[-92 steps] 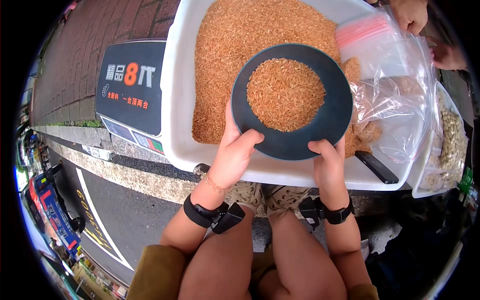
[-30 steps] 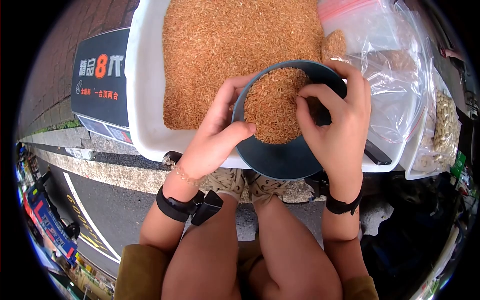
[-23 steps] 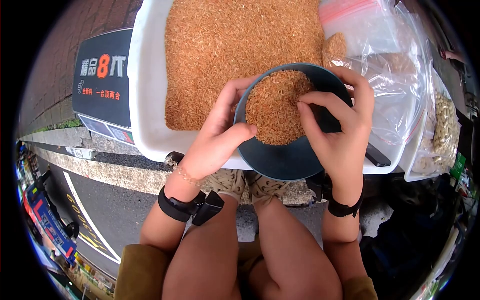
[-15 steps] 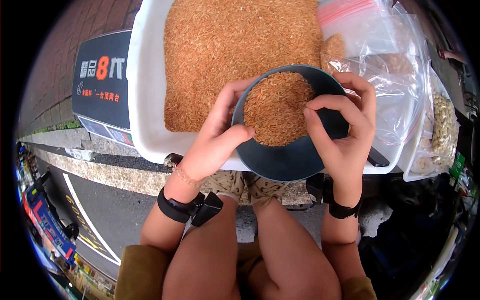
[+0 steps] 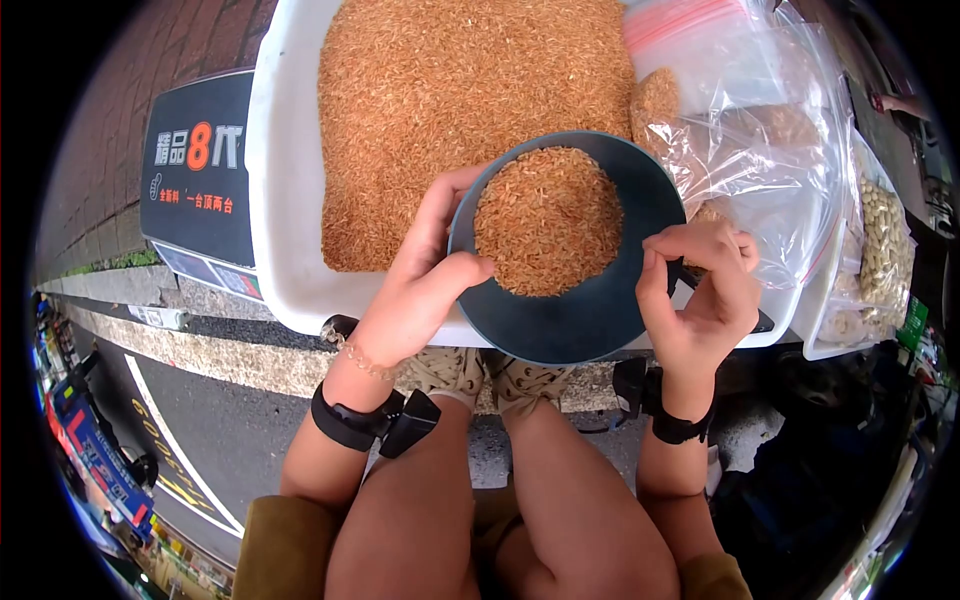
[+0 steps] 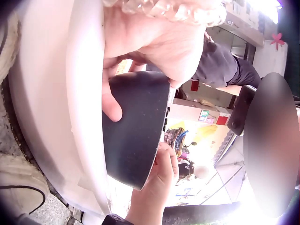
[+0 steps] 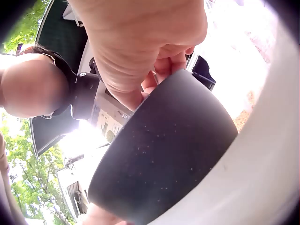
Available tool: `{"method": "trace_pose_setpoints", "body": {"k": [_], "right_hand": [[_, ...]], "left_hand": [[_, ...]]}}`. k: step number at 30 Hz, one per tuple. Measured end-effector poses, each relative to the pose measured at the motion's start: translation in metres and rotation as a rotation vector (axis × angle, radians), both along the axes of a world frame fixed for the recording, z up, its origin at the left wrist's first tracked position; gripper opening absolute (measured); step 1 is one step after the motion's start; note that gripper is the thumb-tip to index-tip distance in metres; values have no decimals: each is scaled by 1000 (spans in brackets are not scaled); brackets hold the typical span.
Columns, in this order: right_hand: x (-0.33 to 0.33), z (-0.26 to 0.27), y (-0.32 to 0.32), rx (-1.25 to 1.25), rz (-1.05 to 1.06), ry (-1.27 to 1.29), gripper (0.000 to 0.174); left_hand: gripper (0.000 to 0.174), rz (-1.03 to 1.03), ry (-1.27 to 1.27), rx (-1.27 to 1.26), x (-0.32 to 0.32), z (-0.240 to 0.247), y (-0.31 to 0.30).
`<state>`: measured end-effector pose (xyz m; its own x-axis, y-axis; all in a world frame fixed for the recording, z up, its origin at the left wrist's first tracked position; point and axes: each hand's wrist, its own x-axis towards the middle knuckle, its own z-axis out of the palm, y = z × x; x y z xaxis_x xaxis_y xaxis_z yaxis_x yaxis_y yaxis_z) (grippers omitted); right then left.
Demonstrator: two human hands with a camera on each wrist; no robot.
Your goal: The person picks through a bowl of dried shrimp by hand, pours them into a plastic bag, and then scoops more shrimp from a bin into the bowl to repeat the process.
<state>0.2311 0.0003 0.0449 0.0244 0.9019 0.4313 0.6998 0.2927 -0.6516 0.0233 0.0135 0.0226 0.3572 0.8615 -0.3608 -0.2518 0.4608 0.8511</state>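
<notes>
In the head view my left hand (image 5: 420, 290) holds a dark blue-grey bowl (image 5: 560, 335) by its left side, thumb over the rim and the other fingers under and behind it. Brown rice (image 5: 548, 222) lies in the bowl, heaped toward its left and far part. My right hand (image 5: 705, 300) is at the bowl's right rim, thumb and forefinger tips together and the other fingers curled. Nothing shows between those tips. The left wrist view has the bowl's outer wall (image 6: 136, 122) with a left finger against it. In the right wrist view, the right fingertips are right at the rim.
Under the bowl is a white tub (image 5: 275, 150) with a large spread of brown rice (image 5: 470, 80). Clear plastic bags (image 5: 740, 130) and a black bar-shaped object (image 5: 765, 325) lie at its right. A labelled black box (image 5: 197, 160) stands left; a smaller tray (image 5: 810, 335) sits right.
The right hand has joined the left at the bowl, reached into the rice with thumb and forefinger, then moved back right to the rim. The left hand keeps its grip on the bowl.
</notes>
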Motion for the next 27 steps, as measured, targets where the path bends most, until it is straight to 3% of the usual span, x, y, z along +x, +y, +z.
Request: {"method": "trace_pose_setpoints", "body": {"k": [13, 16, 19, 22, 27], "right_hand": [[0, -6, -2, -47, -26, 103, 16], [7, -8, -2, -44, -55, 264, 16], [38, -6, -2, 4, -225, 75, 15], [82, -8, -4, 14, -440, 278, 9], [141, -12, -16, -34, -624, 144, 7]], "left_hand": [[56, 44, -17, -29, 1, 0, 0], [57, 67, -27, -53, 0, -4, -1], [59, 112, -17, -108, 1, -4, -2], [66, 184, 14, -174, 1, -4, -4], [65, 257, 49, -137, 2, -9, -4]]}}
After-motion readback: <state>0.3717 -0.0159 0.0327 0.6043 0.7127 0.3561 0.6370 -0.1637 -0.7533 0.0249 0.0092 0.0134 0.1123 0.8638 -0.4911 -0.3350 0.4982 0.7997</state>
